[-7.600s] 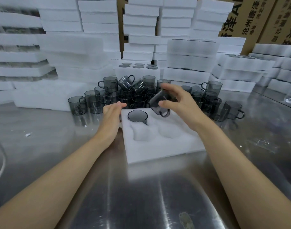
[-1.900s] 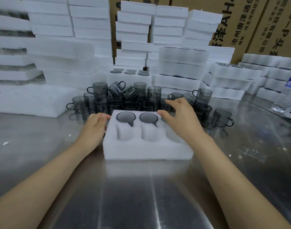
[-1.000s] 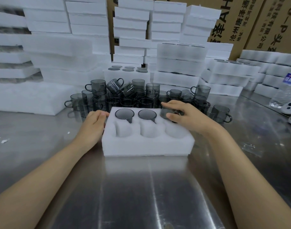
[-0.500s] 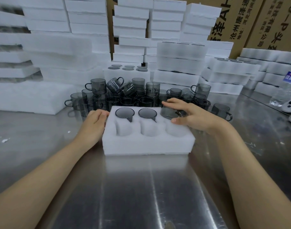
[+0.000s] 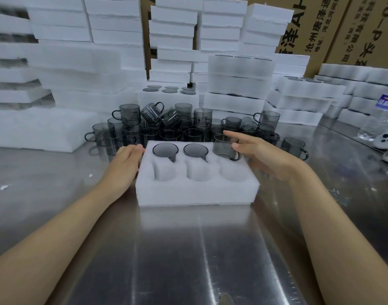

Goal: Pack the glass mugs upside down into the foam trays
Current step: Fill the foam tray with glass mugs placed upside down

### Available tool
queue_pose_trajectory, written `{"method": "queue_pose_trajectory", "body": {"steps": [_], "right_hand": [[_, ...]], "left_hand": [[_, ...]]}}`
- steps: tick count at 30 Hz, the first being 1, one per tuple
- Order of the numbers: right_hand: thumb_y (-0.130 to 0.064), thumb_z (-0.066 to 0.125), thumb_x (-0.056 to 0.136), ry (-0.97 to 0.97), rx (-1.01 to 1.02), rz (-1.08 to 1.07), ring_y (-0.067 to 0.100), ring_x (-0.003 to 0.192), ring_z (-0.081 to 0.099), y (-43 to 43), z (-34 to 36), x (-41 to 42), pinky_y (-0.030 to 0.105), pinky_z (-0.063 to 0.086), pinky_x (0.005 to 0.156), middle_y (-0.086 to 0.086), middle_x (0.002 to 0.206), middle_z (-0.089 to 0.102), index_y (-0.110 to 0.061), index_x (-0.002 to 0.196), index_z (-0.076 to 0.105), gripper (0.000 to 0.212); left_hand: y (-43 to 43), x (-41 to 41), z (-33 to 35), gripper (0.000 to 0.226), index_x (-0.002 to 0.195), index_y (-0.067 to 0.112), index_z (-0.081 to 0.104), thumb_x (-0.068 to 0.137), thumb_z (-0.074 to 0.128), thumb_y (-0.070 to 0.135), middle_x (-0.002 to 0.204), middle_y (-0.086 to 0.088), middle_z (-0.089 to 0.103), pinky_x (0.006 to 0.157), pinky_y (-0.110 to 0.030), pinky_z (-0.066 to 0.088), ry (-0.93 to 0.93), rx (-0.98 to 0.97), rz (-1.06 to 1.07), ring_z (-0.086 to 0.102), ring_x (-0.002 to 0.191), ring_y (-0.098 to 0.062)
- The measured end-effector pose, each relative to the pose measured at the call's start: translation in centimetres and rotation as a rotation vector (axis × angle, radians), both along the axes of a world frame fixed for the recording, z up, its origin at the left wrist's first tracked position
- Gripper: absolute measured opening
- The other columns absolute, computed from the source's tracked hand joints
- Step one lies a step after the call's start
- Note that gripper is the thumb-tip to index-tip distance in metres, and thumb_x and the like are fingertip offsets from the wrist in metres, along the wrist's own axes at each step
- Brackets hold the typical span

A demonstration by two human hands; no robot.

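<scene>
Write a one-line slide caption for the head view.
Right hand holds a third glass mug at the back-right pocket of the foam tray; left hand touches its left edge.

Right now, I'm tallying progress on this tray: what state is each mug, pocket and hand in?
Foam tray: part filled.
Left mug: seated upside down, back-left pocket.
Middle mug: seated upside down, back-middle pocket.
Third mug: part-way into the back-right pocket, standing proud.
Front pockets: all three empty.
Left hand: rests against the tray's left side.
Right hand: pinches the third mug.
Loose mugs: unpacked, behind the tray.
</scene>
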State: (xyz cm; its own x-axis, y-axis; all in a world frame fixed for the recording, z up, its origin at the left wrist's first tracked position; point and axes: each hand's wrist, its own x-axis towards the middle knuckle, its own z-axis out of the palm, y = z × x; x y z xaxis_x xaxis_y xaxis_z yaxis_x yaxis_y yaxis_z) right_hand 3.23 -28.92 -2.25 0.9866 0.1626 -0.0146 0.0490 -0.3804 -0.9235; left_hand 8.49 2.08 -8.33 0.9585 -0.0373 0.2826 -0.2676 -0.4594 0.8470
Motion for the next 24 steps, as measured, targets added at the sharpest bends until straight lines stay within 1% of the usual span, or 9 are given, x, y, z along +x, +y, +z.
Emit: {"method": "queue_pose_trajectory", "body": {"steps": [4, 10, 13, 15, 18, 19, 21, 22, 24], "right_hand": [[-0.027, 0.05, 0.098, -0.115, -0.148, -0.067, -0.007, 0.098, 0.051, 0.1, 0.1, 0.0, 0.021, 0.043, 0.072, -0.022, 0.11, 0.058, -0.048, 0.116, 0.062, 0.03], [-0.036, 0.051, 0.098, -0.243, -0.305, -0.059, 0.008, 0.093, 0.056, 0.0, 0.2, -0.4, 0.027, 0.043, 0.078, -0.009, 0.104, 0.067, -0.033, 0.102, 0.069, 0.018], [-0.035, 0.055, 0.096, -0.287, -0.297, -0.057, 0.009, 0.086, 0.056, 0.0, 0.0, -0.4, 0.028, 0.044, 0.078, -0.003, 0.095, 0.067, -0.028, 0.089, 0.066, 0.014], [-0.029, 0.056, 0.096, -0.333, -0.298, -0.061, 0.002, 0.076, 0.054, 0.2, -0.3, -0.2, 0.023, 0.042, 0.074, -0.007, 0.086, 0.065, -0.027, 0.084, 0.063, 0.014], [-0.023, 0.053, 0.098, -0.386, -0.284, -0.06, -0.008, 0.065, 0.051, 0.5, -0.6, 0.0, 0.01, 0.037, 0.065, -0.015, 0.083, 0.062, -0.025, 0.082, 0.06, 0.018], [-0.022, 0.051, 0.099, -0.395, -0.286, -0.058, -0.006, 0.067, 0.052, 0.5, -0.7, 0.1, 0.01, 0.038, 0.066, -0.011, 0.086, 0.063, -0.023, 0.084, 0.06, 0.017], [-0.025, 0.047, 0.1, -0.398, -0.339, -0.061, 0.014, 0.082, 0.057, 0.2, -0.9, 0.3, 0.024, 0.041, 0.075, 0.005, 0.096, 0.065, -0.021, 0.089, 0.059, 0.017], [-0.026, 0.046, 0.101, -0.392, -0.37, -0.066, 0.025, 0.089, 0.056, 0.1, -0.9, 0.4, 0.029, 0.041, 0.077, 0.01, 0.1, 0.064, -0.021, 0.09, 0.058, 0.017], [-0.025, 0.044, 0.101, -0.394, -0.393, -0.083, 0.033, 0.094, 0.055, 0.1, -1.0, 0.5, 0.031, 0.041, 0.074, 0.013, 0.103, 0.063, -0.025, 0.088, 0.057, 0.019]], "left_hand": [[0.0, -0.1, 0.0, 0.037, 0.094, 0.018, 0.06, 0.102, 0.029, 0.035, 0.106, -0.004, 0.054, 0.067, -0.01, 0.033, 0.009, -0.008, -0.009, 0.05, 0.092, 0.004], [0.0, -0.1, 0.0, 0.039, 0.089, 0.017, 0.058, 0.103, 0.026, 0.033, 0.102, -0.007, 0.055, 0.079, -0.028, 0.036, -0.021, 0.008, -0.031, 0.051, 0.098, -0.018], [0.0, -0.2, 0.0, 0.037, 0.089, 0.01, 0.054, 0.101, 0.028, 0.034, 0.097, -0.005, 0.052, 0.077, -0.028, 0.036, -0.019, 0.009, -0.024, 0.049, 0.097, -0.019], [-0.1, -0.2, -0.1, 0.036, 0.091, 0.009, 0.053, 0.101, 0.031, 0.036, 0.097, -0.005, 0.051, 0.076, -0.027, 0.036, 0.002, -0.015, -0.025, 0.05, 0.095, -0.019], [0.1, -0.2, -0.3, 0.034, 0.082, 0.023, 0.051, 0.099, 0.037, 0.048, 0.086, 0.009, 0.053, 0.075, -0.029, 0.036, 0.037, -0.071, -0.041, 0.051, 0.083, -0.01], [0.2, -0.2, -0.3, 0.034, 0.082, 0.026, 0.051, 0.096, 0.04, 0.054, 0.08, 0.015, 0.054, 0.074, -0.028, 0.037, 0.054, -0.091, -0.056, 0.052, 0.078, -0.006], [0.4, -0.4, -0.2, 0.035, 0.088, 0.031, 0.055, 0.088, 0.047, 0.065, 0.079, 0.026, 0.058, 0.074, -0.024, 0.038, 0.066, -0.101, -0.099, 0.055, 0.075, 0.006], [0.5, -0.5, -0.2, 0.036, 0.094, 0.034, 0.057, 0.083, 0.051, 0.068, 0.085, 0.028, 0.061, 0.075, -0.023, 0.038, 0.07, -0.102, -0.121, 0.056, 0.077, 0.011], [0.6, -0.6, 0.0, 0.04, 0.101, 0.035, 0.06, 0.074, 0.06, 0.064, 0.091, 0.024, 0.066, 0.076, -0.022, 0.041, 0.097, -0.154, -0.169, 0.061, 0.081, 0.01]]}}
